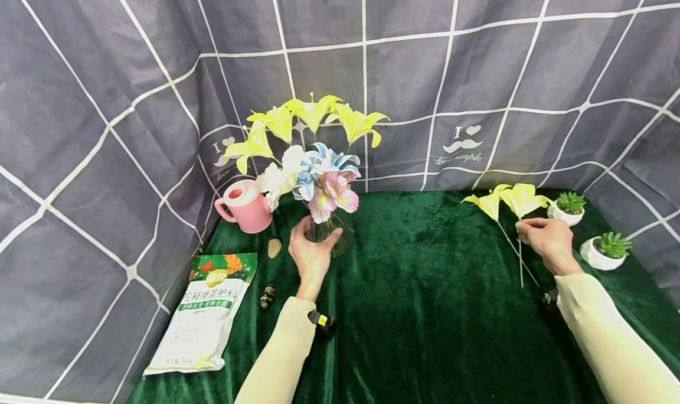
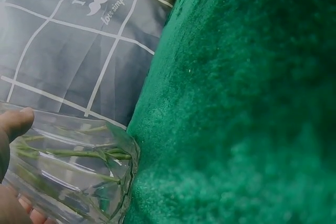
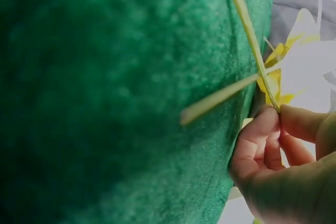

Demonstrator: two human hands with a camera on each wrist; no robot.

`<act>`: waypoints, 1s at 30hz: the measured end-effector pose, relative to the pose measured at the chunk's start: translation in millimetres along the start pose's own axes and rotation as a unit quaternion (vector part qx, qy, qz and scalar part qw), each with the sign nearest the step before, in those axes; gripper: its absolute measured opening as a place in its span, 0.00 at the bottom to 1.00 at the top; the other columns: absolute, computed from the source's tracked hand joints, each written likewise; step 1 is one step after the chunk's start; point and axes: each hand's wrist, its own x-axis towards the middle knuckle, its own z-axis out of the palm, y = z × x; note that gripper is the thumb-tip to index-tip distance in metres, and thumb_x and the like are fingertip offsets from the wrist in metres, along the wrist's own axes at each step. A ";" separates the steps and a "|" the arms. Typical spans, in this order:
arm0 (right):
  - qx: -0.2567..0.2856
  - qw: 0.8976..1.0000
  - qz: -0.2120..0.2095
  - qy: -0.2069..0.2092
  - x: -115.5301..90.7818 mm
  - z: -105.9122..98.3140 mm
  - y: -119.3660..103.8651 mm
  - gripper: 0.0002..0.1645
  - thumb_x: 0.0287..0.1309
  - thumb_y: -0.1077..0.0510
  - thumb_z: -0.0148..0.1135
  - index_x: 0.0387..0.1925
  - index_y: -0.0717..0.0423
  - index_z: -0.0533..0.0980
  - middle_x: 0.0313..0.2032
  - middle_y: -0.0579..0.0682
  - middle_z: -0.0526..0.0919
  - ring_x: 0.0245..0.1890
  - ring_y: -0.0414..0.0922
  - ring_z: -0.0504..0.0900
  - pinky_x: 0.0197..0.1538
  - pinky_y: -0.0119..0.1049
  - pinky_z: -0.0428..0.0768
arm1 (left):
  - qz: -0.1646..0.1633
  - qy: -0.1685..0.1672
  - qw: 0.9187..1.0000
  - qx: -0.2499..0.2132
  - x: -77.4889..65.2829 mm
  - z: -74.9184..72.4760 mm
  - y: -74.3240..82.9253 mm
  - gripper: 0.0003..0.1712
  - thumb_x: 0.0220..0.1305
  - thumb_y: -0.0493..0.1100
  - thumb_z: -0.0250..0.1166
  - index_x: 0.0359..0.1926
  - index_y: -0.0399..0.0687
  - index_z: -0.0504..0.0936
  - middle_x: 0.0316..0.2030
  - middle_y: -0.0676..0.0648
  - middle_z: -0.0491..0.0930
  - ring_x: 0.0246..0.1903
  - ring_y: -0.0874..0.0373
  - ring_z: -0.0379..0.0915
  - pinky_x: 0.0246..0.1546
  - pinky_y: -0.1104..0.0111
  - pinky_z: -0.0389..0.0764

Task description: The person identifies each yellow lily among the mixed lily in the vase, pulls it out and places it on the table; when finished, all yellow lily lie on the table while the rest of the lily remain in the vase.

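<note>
My left hand point(image 1: 310, 256) grips a clear ribbed vase point(image 1: 344, 238) low on its side, fingers and thumb around it. Green stems show through its wall in the left wrist view. From the vase rise several yellow lilies point(image 1: 313, 113), a blue-and-white flower point(image 1: 329, 159), white blooms point(image 1: 278, 179) and pink ones point(image 1: 334, 196). Over at the right, my right hand point(image 1: 549, 244) pinches the stem of a yellow lily point(image 1: 525, 200) between thumb and fingertips. A second yellow lily point(image 1: 484, 204) is beside it; the two stems cross in the right wrist view.
A pink watering can point(image 1: 249, 209) stands left of the vase. Nearer lie a pale stone point(image 1: 274, 248), a dark striped stone point(image 1: 268, 296) and a fertilizer bag point(image 1: 204, 315). Two potted succulents point(image 1: 605, 250) sit at the right. Green velvet cloth point(image 1: 425, 309) covers the table; a grey checked curtain point(image 1: 404, 79) hangs behind.
</note>
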 end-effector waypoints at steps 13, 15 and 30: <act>-0.020 0.999 0.007 0.027 -8.0 -7.2 -3.1 0.31 0.66 0.41 0.59 0.56 0.62 0.80 0.13 0.16 0.75 0.19 0.19 0.78 0.27 0.21 0.76 | 0.008 0.005 1.000 -0.005 0.0 0.0 -2.1 0.42 0.38 0.58 0.84 0.56 0.52 0.81 0.52 0.46 0.81 0.53 0.48 0.78 0.58 0.54 0.77; -0.038 0.998 0.007 0.054 -11.2 -7.8 -5.7 0.31 0.65 0.39 0.60 0.54 0.60 0.82 0.13 0.13 0.72 0.21 0.15 0.72 0.31 0.21 0.73 | 0.010 0.006 1.000 -0.008 -0.2 -0.5 -1.4 0.41 0.38 0.58 0.84 0.56 0.52 0.81 0.52 0.46 0.81 0.53 0.48 0.78 0.59 0.54 0.77; 0.027 0.979 -0.087 0.184 -85.5 24.0 -94.0 0.21 0.58 0.41 0.69 0.45 0.50 0.87 0.19 0.08 0.70 0.24 0.15 0.72 0.34 0.17 0.67 | 0.008 0.000 1.000 -0.008 0.0 -0.7 0.7 0.41 0.39 0.58 0.84 0.57 0.53 0.81 0.52 0.46 0.81 0.54 0.48 0.77 0.60 0.54 0.77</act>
